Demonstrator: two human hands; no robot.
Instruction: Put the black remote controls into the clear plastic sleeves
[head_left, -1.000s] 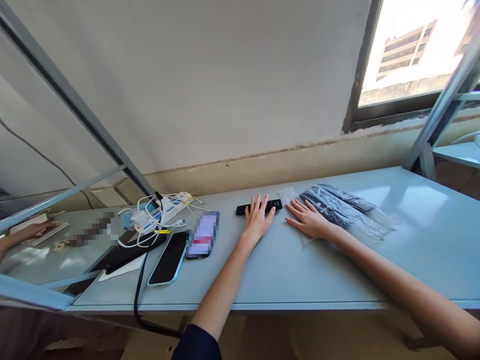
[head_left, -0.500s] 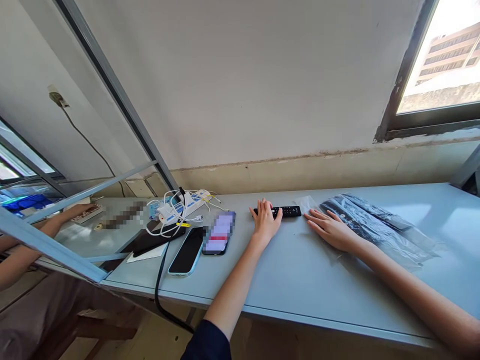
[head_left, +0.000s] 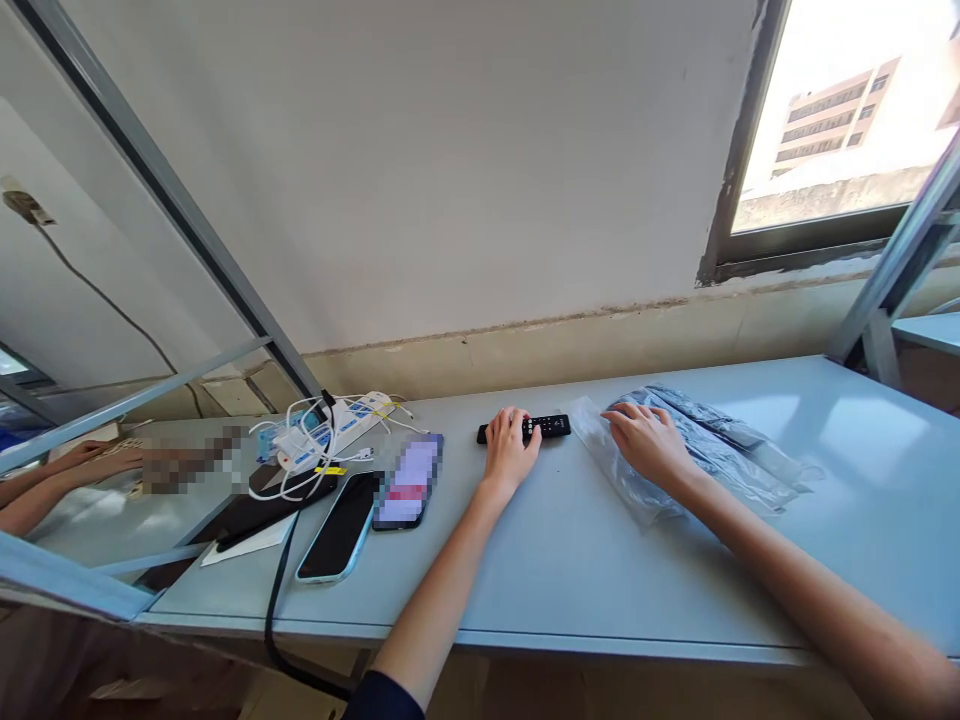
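Observation:
A black remote control (head_left: 553, 427) lies on the table, its buttons facing up. My left hand (head_left: 511, 446) covers its left part, fingers curled over the far edge and thumb at the near side. To the right lies a clear plastic bag (head_left: 626, 478) with a dark, folded-looking item (head_left: 720, 445) in it. My right hand (head_left: 654, 440) is over the left end of this bag, palm down, fingers extended and slightly bent. Whether its fingertips press on the plastic cannot be made out.
Left of my hands lie two phones, one with a dark screen (head_left: 341, 528) and one lit (head_left: 409, 482). Behind them is a power strip (head_left: 360, 420) tangled with white cables. A metal frame post (head_left: 187, 220) rises at left; beyond it are another person's hands (head_left: 90, 460).
The view has turned to the right. My right hand has lifted a little and bent its fingers, now further over the bag. My left hand remains on the remote control.

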